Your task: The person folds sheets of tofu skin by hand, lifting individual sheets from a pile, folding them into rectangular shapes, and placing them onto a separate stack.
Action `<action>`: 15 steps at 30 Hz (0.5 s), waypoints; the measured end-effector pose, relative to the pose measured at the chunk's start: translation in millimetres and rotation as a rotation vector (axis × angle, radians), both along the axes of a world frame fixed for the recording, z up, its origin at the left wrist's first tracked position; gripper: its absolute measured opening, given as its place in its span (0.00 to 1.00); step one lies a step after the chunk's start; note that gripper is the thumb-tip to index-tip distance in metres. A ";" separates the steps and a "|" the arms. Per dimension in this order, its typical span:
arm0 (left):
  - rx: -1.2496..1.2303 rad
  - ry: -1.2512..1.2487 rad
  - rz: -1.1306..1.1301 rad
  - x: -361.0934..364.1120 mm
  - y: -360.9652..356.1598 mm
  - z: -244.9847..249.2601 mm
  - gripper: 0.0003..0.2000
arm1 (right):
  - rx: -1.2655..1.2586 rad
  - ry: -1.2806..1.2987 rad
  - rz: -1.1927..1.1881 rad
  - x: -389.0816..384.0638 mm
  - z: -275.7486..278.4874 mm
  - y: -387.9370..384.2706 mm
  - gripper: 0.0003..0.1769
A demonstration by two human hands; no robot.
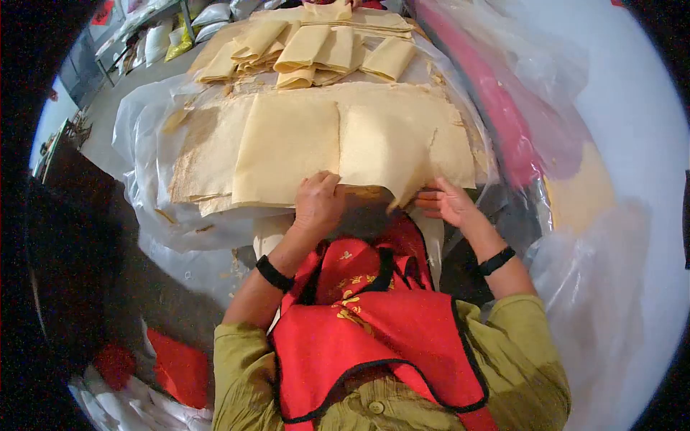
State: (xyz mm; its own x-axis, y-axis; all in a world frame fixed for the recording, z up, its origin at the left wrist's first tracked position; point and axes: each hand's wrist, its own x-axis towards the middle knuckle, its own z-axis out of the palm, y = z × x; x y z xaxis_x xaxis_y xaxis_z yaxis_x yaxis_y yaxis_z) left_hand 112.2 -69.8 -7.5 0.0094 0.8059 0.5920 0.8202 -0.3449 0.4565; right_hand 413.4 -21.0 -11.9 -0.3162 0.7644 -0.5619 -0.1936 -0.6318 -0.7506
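A wide, pale yellow sheet like tofu skin (287, 147) lies over a stack of similar sheets (205, 147) in front of me, a seam or edge running down its middle. My left hand (318, 201) is closed at the front edge near this seam, fingertips curled over the sheet. On the right, the sheet's near part is lifted and bent, and its corner droops toward me. My right hand (447, 201) is at this drooping part, fingers pointing left and the sheet's edge at its thumb and fingers.
Several folded sheets (305, 49) are piled farther back on the table. Clear plastic film (144, 136) hangs over the table's left side. A plastic-covered pink and white surface (503, 122) runs along the right. At the far end, another person's hand (352, 3) shows.
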 end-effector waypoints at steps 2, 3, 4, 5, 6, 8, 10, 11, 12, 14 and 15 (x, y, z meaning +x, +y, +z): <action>0.007 -0.025 -0.011 -0.2 0.5 1.1 0.05 | -0.003 0.089 -0.084 -15.4 5.5 -7.8 0.27; 0.009 -0.036 -0.013 -0.8 0.1 2.1 0.05 | -0.006 0.135 -0.123 -19.6 7.2 -10.9 0.27; -0.015 -0.045 -0.005 -1.5 -0.3 2.8 0.05 | -0.006 0.163 -0.087 -20.1 1.2 -11.1 0.27; -0.039 -0.053 0.001 -1.7 -0.5 3.5 0.05 | -0.005 0.190 -0.053 -19.4 -8.4 -10.4 0.27; -0.063 -0.062 0.006 -1.6 -0.4 3.9 0.06 | -0.004 0.217 -0.021 -21.3 -10.2 -13.2 0.26; -0.070 -0.093 -0.010 -3.6 0.9 3.1 0.06 | -0.140 0.192 -0.058 -31.7 -15.1 -27.4 0.26; -0.078 -0.110 -0.023 -4.6 1.6 3.4 0.06 | -0.221 0.244 -0.066 -41.0 -14.6 -43.5 0.25; -0.083 -0.112 -0.027 -5.2 1.3 4.1 0.06 | -0.187 0.290 -0.082 -43.8 -16.6 -43.2 0.24; -0.090 -0.114 -0.033 -5.9 0.4 4.4 0.06 | -0.154 0.335 -0.100 -46.3 -19.9 -43.2 0.22; -0.087 -0.133 -0.042 -6.8 -1.1 5.7 0.06 | -0.053 0.341 -0.160 -49.8 -21.9 -41.9 0.20; -0.083 -0.142 -0.045 -7.4 -1.3 6.3 0.06 | 0.018 0.302 -0.198 -52.0 -20.4 -37.3 0.18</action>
State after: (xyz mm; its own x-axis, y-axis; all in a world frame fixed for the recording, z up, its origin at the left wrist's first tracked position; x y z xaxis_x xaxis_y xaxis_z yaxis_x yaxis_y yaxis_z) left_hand 104.8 -71.1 -1.2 -0.0322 0.8529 0.5210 0.7303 -0.3358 0.5949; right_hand 361.4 -58.3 -32.3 -0.3107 0.8361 -0.4521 -0.5252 -0.5475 -0.6515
